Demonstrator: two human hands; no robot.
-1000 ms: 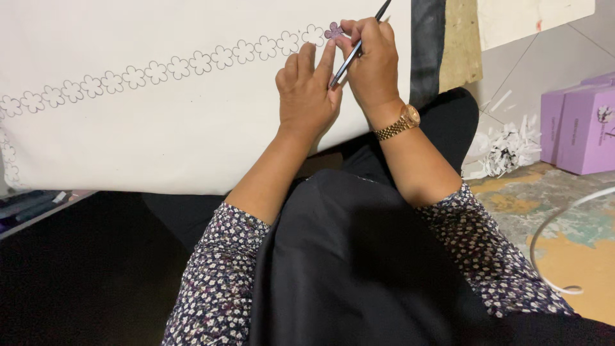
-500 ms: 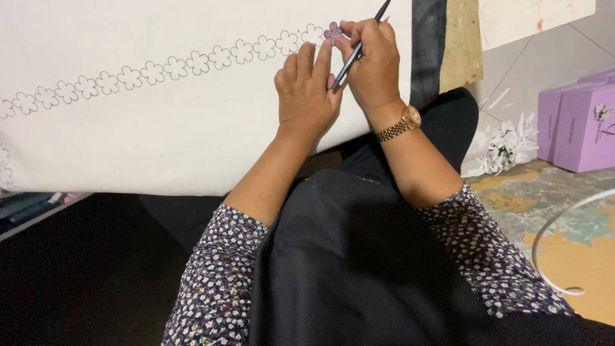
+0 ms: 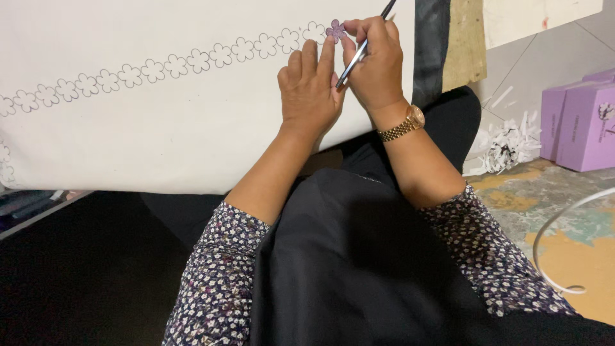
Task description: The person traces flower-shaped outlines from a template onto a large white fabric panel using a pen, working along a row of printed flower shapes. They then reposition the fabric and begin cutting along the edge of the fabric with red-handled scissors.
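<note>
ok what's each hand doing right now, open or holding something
Left hand: open, fingers flat on the white cloth, holding nothing.
Right hand: closed on a thin pen, beside the purple flower.

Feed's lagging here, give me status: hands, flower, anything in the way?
Right hand grips pen. Left hand flat on white sheet, fingertips beside purple flower. Nothing blocking.

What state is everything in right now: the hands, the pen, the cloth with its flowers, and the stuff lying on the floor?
Left hand: flat on the cloth, fingers together.
Right hand: closed around the pen.
Pen: held slanted, tip hidden behind the hands.
White cloth: spread flat, printed with a row of flower outlines.
Purple flower: filled in; the others are bare outlines.
Gold watch: fastened on the right wrist.
Purple boxes: shut, side by side.
Shredded paper: loose heap on the floor.
</note>
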